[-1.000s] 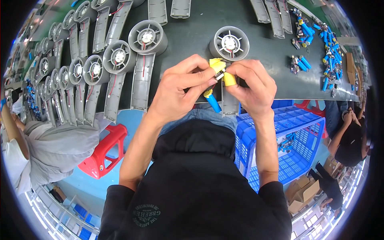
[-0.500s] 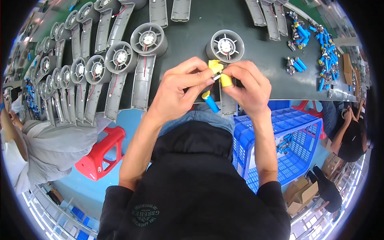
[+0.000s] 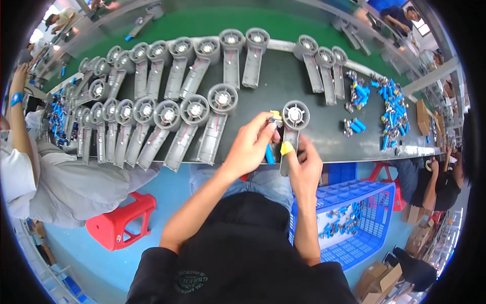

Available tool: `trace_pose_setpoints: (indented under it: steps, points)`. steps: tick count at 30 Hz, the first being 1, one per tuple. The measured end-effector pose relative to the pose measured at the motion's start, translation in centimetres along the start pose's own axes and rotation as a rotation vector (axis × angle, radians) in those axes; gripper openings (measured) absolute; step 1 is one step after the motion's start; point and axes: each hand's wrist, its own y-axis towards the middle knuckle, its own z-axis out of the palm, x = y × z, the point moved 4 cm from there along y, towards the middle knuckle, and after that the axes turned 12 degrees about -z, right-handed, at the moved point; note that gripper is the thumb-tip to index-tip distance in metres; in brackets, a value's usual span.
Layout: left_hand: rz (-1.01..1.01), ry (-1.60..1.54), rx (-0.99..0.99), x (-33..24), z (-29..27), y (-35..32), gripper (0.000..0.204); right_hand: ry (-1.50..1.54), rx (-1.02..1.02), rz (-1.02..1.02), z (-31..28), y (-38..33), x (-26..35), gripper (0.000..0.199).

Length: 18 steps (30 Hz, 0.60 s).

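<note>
My left hand [image 3: 253, 146] pinches a small circuit board [image 3: 276, 121] with its thumb and fingers. A blue battery cell [image 3: 270, 155] hangs beneath it, partly hidden by the fingers. Yellow material [image 3: 275, 114] shows at the left fingertips. My right hand [image 3: 306, 164] is just right of the left, its fingers apart and slightly blurred. A yellow piece [image 3: 286, 148] sits at its thumb tip; cover or tape, I cannot tell. Between and beyond the hands lies a grey fan housing [image 3: 295, 115] with a long handle shell [image 3: 285, 164], partly behind the right thumb.
Rows of grey fan housings [image 3: 195, 109] line the dark table [image 3: 263, 96] to the left and back. Blue cells with boards [image 3: 392, 111] are heaped at right. A blue crate [image 3: 377, 218] stands below right, a red stool [image 3: 121, 223] below left. Other people sit at both sides.
The view has tilted up, showing more of the table. My right hand has drawn away from the board and opened; the left keeps hold of it.
</note>
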Motion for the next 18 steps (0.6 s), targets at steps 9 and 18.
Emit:
trace_pose_setpoints:
  steps: [9,18]
  points:
    - [0.298,0.346,-0.387,-14.4,-4.0,8.1,0.024,0.302,0.031,-0.461,-1.0,17.2,8.1,0.03]
    - [0.141,0.569,-0.507,-15.6,-16.1,30.2,0.029,0.018,0.099,-0.573,11.5,42.1,9.0,0.03]
